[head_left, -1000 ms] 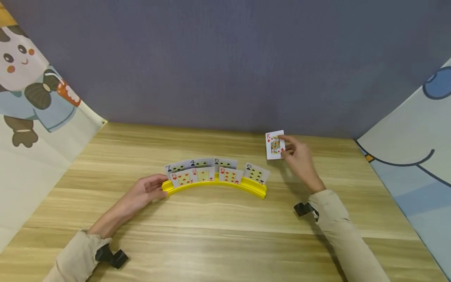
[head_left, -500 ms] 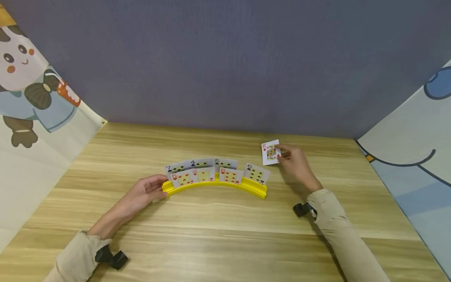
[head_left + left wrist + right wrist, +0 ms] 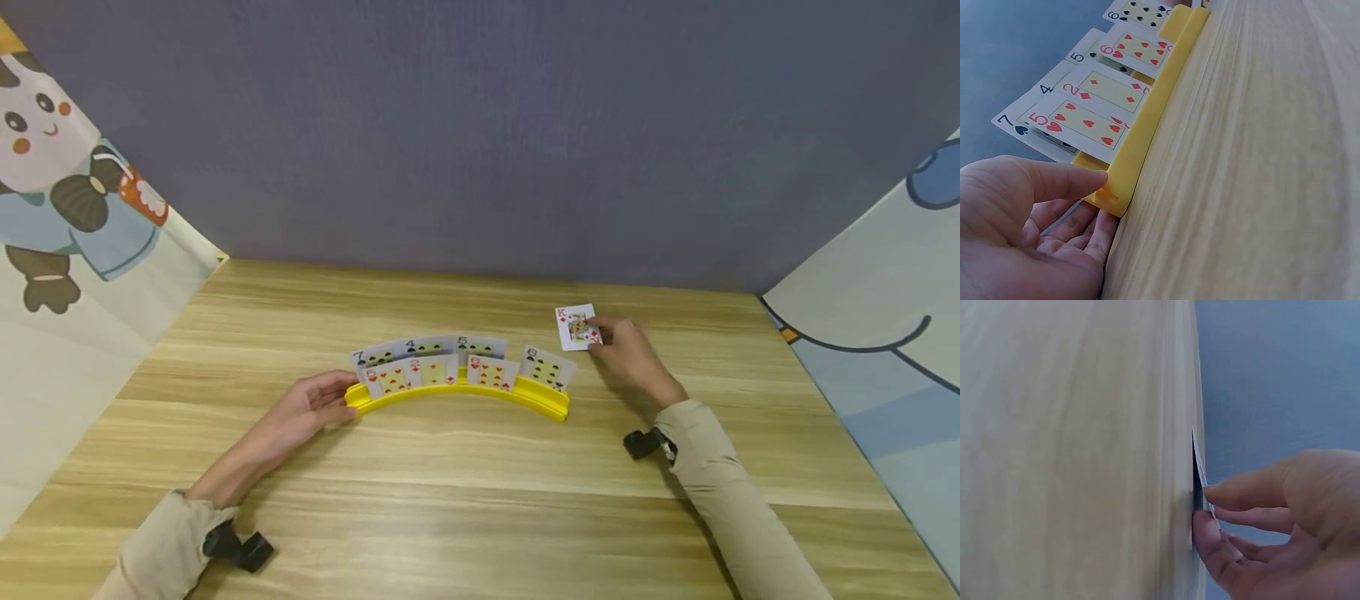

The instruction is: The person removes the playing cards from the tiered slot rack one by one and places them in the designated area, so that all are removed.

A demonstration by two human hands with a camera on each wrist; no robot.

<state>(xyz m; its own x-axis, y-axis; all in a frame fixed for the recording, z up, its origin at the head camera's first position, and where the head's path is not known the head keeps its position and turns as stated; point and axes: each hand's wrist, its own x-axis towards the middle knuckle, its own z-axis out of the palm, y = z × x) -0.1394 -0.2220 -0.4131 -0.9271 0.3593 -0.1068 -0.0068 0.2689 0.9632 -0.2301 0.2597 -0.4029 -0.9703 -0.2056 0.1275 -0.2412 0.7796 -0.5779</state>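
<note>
My left hand (image 3: 300, 410) pinches the left end of a curved yellow card holder (image 3: 542, 400). In the left wrist view the thumb (image 3: 1079, 179) lies on the holder's front face, with curled fingers behind and below. Cards stand in two rows: a five of hearts (image 3: 390, 381), two of diamonds (image 3: 432, 372) and six of hearts (image 3: 491, 373) in front; spades, including a seven (image 3: 367, 358) and a six (image 3: 546, 368), behind. Right of the holder, my right hand (image 3: 632, 357) pinches a king of diamonds (image 3: 567, 332) by its right edge, face up, tilted low over the table.
The wooden table (image 3: 465, 508) spreads in front of the holder. A dark grey-blue panel (image 3: 480, 142) rises along its back edge. Cartoon-printed cloths (image 3: 135, 317) flank both sides. Black wrist cameras (image 3: 238, 547) sit on both sleeves.
The right hand has brought the king of diamonds slightly toward me and left, lowering it flatter toward the table. The left hand and the holder have stayed put.
</note>
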